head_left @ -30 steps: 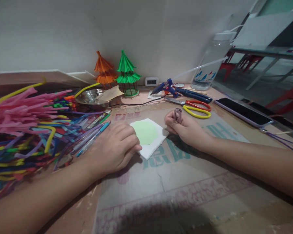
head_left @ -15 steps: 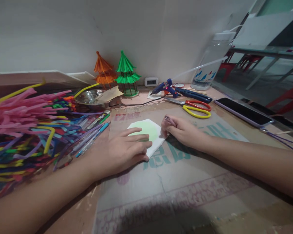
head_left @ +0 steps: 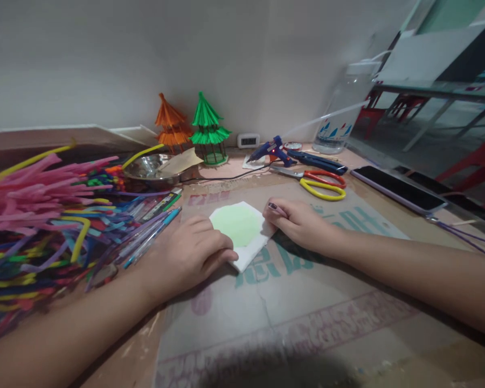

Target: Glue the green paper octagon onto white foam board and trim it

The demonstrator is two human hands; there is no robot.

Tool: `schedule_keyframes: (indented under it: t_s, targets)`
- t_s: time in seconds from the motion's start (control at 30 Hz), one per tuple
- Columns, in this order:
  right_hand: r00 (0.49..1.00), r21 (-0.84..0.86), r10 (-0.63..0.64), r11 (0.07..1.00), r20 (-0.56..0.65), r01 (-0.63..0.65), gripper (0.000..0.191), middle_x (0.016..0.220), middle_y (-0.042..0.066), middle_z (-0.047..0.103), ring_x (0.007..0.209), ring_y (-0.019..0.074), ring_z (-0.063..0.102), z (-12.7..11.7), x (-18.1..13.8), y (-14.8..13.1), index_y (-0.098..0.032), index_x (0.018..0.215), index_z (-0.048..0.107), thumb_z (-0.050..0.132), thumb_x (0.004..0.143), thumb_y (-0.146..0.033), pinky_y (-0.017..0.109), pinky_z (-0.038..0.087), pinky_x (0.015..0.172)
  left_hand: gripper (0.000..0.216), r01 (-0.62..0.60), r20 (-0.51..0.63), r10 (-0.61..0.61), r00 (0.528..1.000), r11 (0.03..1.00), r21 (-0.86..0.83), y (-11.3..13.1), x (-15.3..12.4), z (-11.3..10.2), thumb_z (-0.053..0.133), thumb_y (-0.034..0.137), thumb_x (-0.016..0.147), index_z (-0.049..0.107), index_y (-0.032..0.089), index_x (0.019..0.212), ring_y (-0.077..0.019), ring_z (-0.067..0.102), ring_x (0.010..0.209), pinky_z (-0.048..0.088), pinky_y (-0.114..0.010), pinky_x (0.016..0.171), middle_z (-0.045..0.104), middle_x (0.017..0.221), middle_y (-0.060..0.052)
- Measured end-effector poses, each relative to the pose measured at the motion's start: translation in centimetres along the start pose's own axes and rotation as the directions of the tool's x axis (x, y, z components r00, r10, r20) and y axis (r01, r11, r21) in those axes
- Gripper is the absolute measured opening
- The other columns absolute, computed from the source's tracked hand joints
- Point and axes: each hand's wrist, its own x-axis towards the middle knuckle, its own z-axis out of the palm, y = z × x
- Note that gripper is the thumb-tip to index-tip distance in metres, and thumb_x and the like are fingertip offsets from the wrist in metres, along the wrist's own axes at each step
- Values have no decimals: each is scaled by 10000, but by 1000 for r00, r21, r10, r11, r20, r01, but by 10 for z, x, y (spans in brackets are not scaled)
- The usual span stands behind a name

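A small white sheet with a pale green circle point(head_left: 239, 226) on it lies on a flattened printed cardboard point(head_left: 331, 323) in front of me. My left hand point(head_left: 189, 248) grips the sheet's left side, its fingers curled in and the thumb along the lower left edge. At the right corner, my right hand point(head_left: 291, 218) is closed on the sheet with the thumb on top. The fingertips of both hands are partly hidden at or under the sheet.
Left lies a heap of coloured pipe cleaners point(head_left: 36, 199) beside several pens point(head_left: 157, 231). Behind stand a metal bowl point(head_left: 145, 167), orange point(head_left: 170, 126) and green point(head_left: 208, 121) towers, a glue gun point(head_left: 272, 151) and scissors point(head_left: 321, 186). Rightward are a phone point(head_left: 400, 188) and a water bottle point(head_left: 339, 113).
My left hand has drawn back to the left off the green circle, its outstretched fingers now curled at the sheet's edge. My right hand stays at the right corner. The view has shifted slightly.
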Motion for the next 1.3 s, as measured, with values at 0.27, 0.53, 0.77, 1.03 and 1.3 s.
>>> schedule_keyframes:
  t_s: [0.27, 0.53, 0.77, 1.03, 1.3]
  targets:
    - [912, 27, -392, 920, 119, 392, 362, 1372, 182, 666, 1334, 277, 586, 0, -11, 0, -139, 1296, 629, 412, 1033, -263, 476, 432, 1132, 659, 235, 131, -238, 962, 971, 44, 1, 10, 2, 687, 568, 870, 493, 212, 1389, -348, 568, 1293, 457, -505, 1050, 591, 1438, -136]
    - [801, 70, -474, 872, 366, 484, 396, 1454, 180, 612, 1436, 248, 498, 3, -12, -5, -132, 1373, 612, 465, 1013, -209, 446, 421, 1174, 827, 273, 255, -271, 928, 962, 25, 9, 16, -3, 740, 683, 749, 541, 185, 1379, -389, 525, 1363, 444, -550, 1109, 554, 1481, -182]
    - [856, 299, -433, 888, 282, 351, 378, 1128, 120, 784, 1091, 213, 733, -2, -28, -14, -184, 1092, 709, 404, 1072, -406, 369, 553, 992, 906, 289, 358, -264, 895, 957, -15, 4, 15, -4, 713, 576, 790, 416, 158, 1538, -379, 427, 1469, 362, -552, 1201, 418, 1615, -170]
    - [984, -8, -167, 986, 56, 168, 454, 1415, 135, 653, 1288, 294, 635, -5, -9, 9, -204, 1315, 668, 376, 1051, -428, 459, 526, 1063, 704, 249, 478, -217, 851, 969, -4, 10, 13, -6, 504, 431, 982, 339, 133, 1598, -381, 250, 1549, 222, -620, 1252, 265, 1670, -163]
    - [979, -187, -71, 976, 193, 107, 515, 1489, 104, 584, 1354, 293, 585, -4, 0, 14, -160, 1457, 580, 358, 1032, -347, 485, 455, 1152, 368, 94, 382, 196, 903, 778, -621, 47, 23, -36, 402, 363, 1072, 731, 252, 1194, -205, 629, 1306, 474, -339, 1140, 715, 1336, -55]
